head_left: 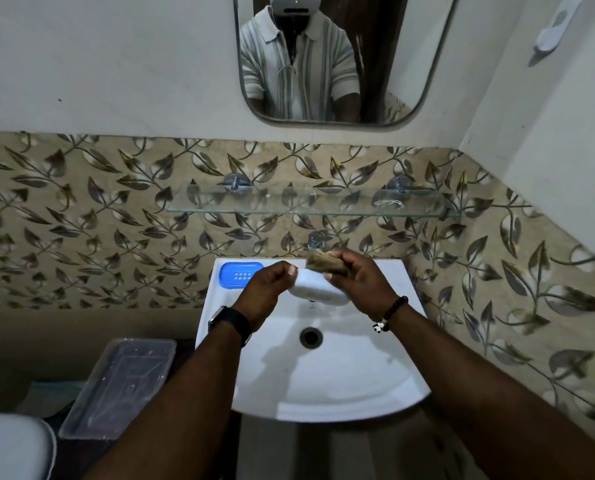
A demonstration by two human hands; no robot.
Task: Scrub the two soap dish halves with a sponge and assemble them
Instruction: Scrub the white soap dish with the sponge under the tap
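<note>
Head view, over the sink [323,393]. My left hand [268,285] is closed around the near-left end of the white soap dish half [318,291], held in the air above the basin, just in front of the tap [315,240]. My right hand [358,278] is clamped on the sponge [325,263], a brownish, worn-looking pad, pinched between thumb and fingers and pressed at or just above the far rim of the white half; I cannot tell whether it actually touches. The blue soap dish half [240,275], with its grid of drain holes, lies flat on the back left corner of the sink ledge, well apart from both hands. Handling judgement: the white half looks like thin moulded plastic, so light and stiff, with smooth rounded edges that will turn slippery once wet or soapy. Best hold is across the short end with the thumb hooked over the rim, leaving the long surface free for the sponge. The sponge should be soft and compressible, so a firm pinch at one end is enough. A drop into the basin would probably not break the dish. Writing: none legible on either half, the sponge or the sink; a small dark mark on the basin below the white half is too small to read.
</note>
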